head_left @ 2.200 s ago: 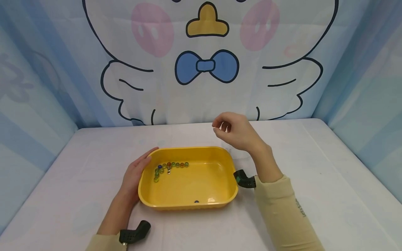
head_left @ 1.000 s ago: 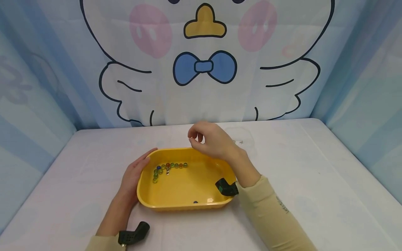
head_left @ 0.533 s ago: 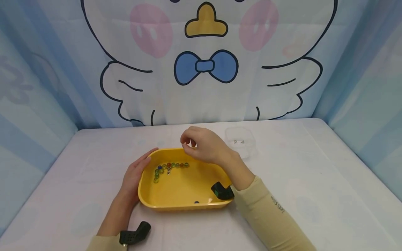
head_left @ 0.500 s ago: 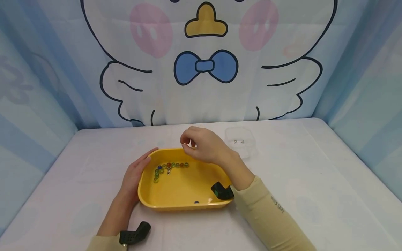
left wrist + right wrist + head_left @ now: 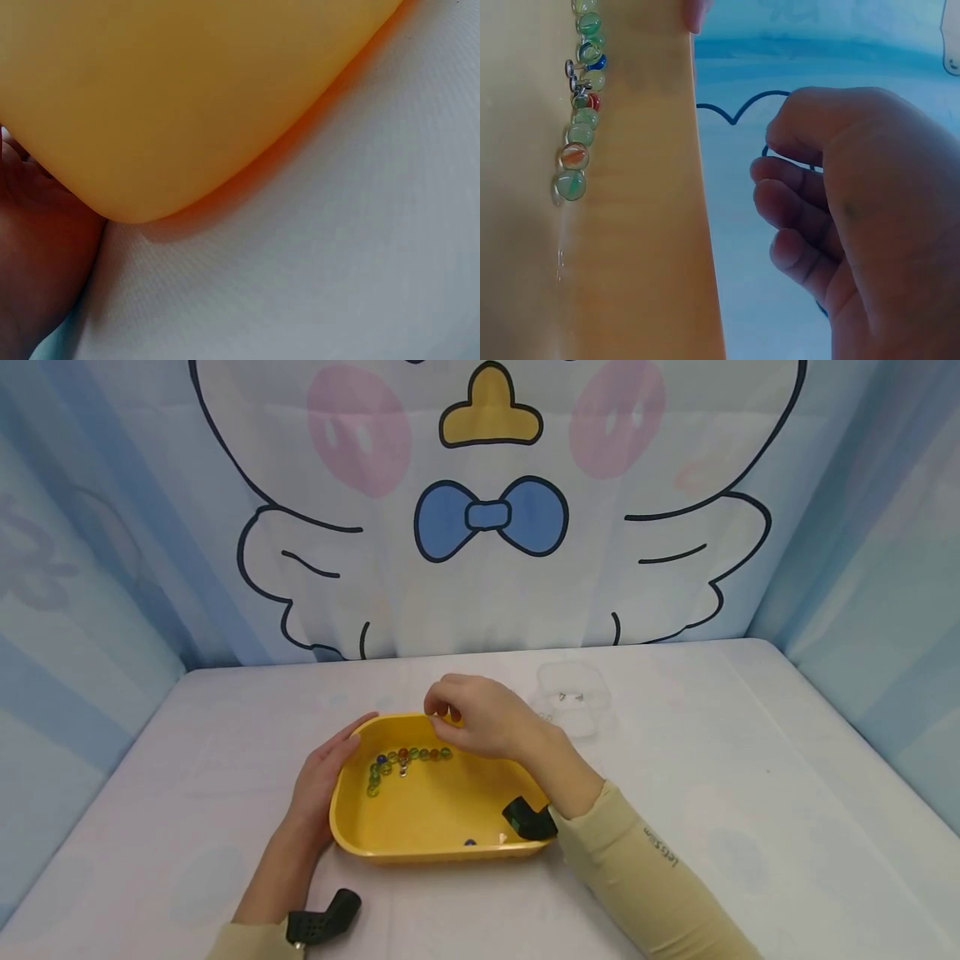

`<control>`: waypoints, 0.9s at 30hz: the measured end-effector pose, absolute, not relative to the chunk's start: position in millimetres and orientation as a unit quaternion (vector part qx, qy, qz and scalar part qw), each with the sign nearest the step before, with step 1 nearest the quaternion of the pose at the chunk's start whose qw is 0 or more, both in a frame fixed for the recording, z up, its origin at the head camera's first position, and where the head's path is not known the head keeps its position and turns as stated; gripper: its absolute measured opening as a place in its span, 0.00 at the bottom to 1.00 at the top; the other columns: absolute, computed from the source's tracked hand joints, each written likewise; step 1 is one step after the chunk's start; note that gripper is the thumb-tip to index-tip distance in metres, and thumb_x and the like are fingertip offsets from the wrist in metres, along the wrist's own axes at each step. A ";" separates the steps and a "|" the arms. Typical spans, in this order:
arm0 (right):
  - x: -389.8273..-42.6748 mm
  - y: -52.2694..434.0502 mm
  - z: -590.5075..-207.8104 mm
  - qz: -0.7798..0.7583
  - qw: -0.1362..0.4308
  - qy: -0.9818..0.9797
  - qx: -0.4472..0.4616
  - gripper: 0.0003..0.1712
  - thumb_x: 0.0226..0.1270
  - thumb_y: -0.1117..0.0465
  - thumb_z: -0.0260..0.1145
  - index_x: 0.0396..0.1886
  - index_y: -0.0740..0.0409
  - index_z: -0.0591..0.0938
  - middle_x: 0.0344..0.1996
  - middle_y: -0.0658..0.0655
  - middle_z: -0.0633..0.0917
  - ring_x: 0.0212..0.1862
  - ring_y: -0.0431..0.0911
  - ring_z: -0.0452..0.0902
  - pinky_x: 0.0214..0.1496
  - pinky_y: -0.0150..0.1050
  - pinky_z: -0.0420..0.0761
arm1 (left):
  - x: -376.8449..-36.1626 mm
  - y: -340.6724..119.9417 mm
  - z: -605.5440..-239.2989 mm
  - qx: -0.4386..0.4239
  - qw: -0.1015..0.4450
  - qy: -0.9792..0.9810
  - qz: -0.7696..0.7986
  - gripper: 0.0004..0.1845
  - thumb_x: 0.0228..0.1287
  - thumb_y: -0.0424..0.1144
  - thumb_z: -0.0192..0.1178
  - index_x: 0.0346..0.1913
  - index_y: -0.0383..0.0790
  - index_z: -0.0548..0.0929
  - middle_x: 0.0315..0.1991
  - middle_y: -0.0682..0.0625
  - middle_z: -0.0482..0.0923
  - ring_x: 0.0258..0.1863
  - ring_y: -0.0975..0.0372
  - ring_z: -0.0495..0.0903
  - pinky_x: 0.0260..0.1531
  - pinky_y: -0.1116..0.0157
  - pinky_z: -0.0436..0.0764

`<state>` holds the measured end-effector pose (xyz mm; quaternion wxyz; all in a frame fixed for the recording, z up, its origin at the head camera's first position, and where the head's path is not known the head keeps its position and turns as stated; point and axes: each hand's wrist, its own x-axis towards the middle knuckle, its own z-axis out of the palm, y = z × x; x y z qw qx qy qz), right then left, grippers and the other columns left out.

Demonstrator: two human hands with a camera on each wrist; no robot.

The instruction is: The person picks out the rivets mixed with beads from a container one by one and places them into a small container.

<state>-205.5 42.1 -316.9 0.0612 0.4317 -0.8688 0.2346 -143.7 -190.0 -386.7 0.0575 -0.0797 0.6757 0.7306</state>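
A yellow plastic tub [image 5: 442,810] stands on the table. My left hand [image 5: 322,777] rests along its left outer wall, fingers straight near the far left corner. Several glass marbles [image 5: 573,184], mostly green with some orange, red and blue, lie in a bent row at the tub's far left. Silvery ringed bits [image 5: 576,81] lie among them. Over the far rim, my right hand [image 5: 476,714] has its fingers curled with thumb and forefinger together. A tiny pale speck shows at these fingertips; I cannot tell its kind.
Behind the tub, to the right, lies a clear plastic box [image 5: 573,677] with tiny silvery pieces [image 5: 570,697]. A lone blue marble [image 5: 470,842] sits by the tub's near wall. A printed cloth backdrop [image 5: 491,602] rises behind the table.
My right hand has moved left and down, from over the clear box to the tub's far rim, uncovering the box. The left hand and the marbles stay in place.
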 end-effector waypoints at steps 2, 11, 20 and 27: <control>-205.1 41.9 -317.7 0.236 0.053 -0.868 0.433 0.04 0.68 0.64 0.67 0.40 0.56 0.84 0.33 0.48 0.80 0.36 0.42 0.73 0.39 0.28 0.76 | -143.8 -189.8 -386.5 -0.080 0.058 0.676 0.730 0.26 0.82 0.50 0.44 0.76 0.49 0.67 0.74 0.56 0.65 0.71 0.65 0.64 0.66 0.69 0.66; -202.8 40.0 -321.1 0.226 0.035 -0.863 0.451 0.06 0.69 0.64 0.66 0.43 0.58 0.85 0.36 0.49 0.82 0.37 0.41 0.74 0.41 0.28 0.77 | -143.6 -189.7 -385.3 -0.083 0.060 0.676 0.730 0.26 0.82 0.50 0.43 0.76 0.49 0.67 0.74 0.56 0.65 0.71 0.65 0.64 0.66 0.70 0.67; -200.7 33.4 -323.7 0.192 0.003 -0.868 0.458 0.07 0.69 0.63 0.66 0.44 0.57 0.84 0.36 0.48 0.81 0.36 0.41 0.73 0.41 0.29 0.77 | -142.9 -190.9 -386.2 -0.080 0.059 0.675 0.731 0.26 0.81 0.50 0.44 0.76 0.49 0.67 0.74 0.55 0.65 0.70 0.65 0.65 0.65 0.71 0.68; -201.1 27.2 -328.3 0.197 -0.042 -0.863 0.463 0.07 0.70 0.63 0.66 0.45 0.57 0.85 0.36 0.48 0.80 0.37 0.41 0.74 0.41 0.28 0.77 | -144.1 -190.9 -387.7 -0.074 0.058 0.670 0.736 0.26 0.82 0.50 0.44 0.77 0.48 0.67 0.74 0.55 0.65 0.71 0.64 0.65 0.64 0.70 0.69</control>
